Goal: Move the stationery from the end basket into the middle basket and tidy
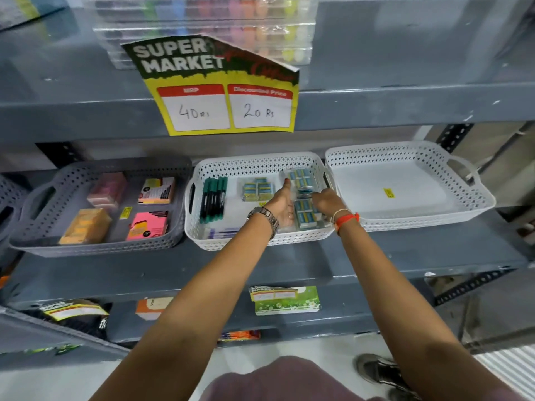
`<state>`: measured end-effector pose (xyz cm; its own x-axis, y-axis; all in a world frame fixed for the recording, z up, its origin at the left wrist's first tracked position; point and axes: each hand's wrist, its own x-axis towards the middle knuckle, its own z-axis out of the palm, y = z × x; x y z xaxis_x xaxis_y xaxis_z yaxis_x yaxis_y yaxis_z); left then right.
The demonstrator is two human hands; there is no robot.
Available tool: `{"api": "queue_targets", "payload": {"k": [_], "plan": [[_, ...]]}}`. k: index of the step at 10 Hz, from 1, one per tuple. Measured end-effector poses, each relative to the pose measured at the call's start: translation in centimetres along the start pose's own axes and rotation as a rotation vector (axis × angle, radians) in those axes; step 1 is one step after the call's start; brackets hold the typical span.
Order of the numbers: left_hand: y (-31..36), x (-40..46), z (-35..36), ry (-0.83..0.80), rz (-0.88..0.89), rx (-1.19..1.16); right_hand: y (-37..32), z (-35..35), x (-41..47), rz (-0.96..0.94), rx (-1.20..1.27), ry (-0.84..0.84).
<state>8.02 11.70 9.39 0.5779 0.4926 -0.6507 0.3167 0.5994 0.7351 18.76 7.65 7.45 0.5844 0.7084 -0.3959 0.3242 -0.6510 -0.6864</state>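
Observation:
The white middle basket (220, 241) holds green-capped markers (213, 201), pens at its front, and several clear packs of blue erasers (258, 189). My left hand (282, 202) lies flat with fingers stretched, pressed against the left side of an eraser pack (305, 216) in the basket's right part. My right hand (327, 199) curls over the same packs from the right, fingers touching them; another pack (299, 178) lies just beyond. The white end basket (419, 221) on the right shows only a yellow sticker (388, 193) on its floor.
A grey basket (95, 247) to the left holds sticky-note pads in pink, orange and yellow. A yellow price sign (228, 91) hangs from the shelf above. Boxes of coloured pens sit on the upper shelf. Lower shelves carry more goods. My shoe (379, 371) is on the floor.

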Motion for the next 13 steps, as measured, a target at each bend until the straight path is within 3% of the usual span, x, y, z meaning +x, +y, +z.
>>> {"api": "queue_targets", "payload": {"k": [3, 5, 7, 10, 12, 13], "plan": [[0.2, 1.2, 0.3, -0.007, -0.096, -0.035, 0.2, -0.1, 0.2, 0.016, 0.013, -0.063], [0.6, 1.8, 0.1, 0.052, -0.056, -0.012, -0.2, -0.7, 0.8, -0.002, 0.045, -0.08], [2.4, 3.5, 0.7, 0.256, 0.118, 0.019, -1.5, -0.6, 2.6, -0.131, 0.088, 0.041], [3.0, 6.2, 0.6, 0.316, 0.134, -0.155, -2.1, -0.5, 4.8, -0.158, 0.125, 0.044], [2.7, 5.2, 1.5, 0.362, 0.209, -0.09, -1.6, -1.0, 3.1, -0.224, 0.122, -0.026], [2.3, 3.7, 1.8, 0.528, 0.372, 0.05, -1.1, -1.4, 1.8, -0.327, 0.219, 0.083]]}}
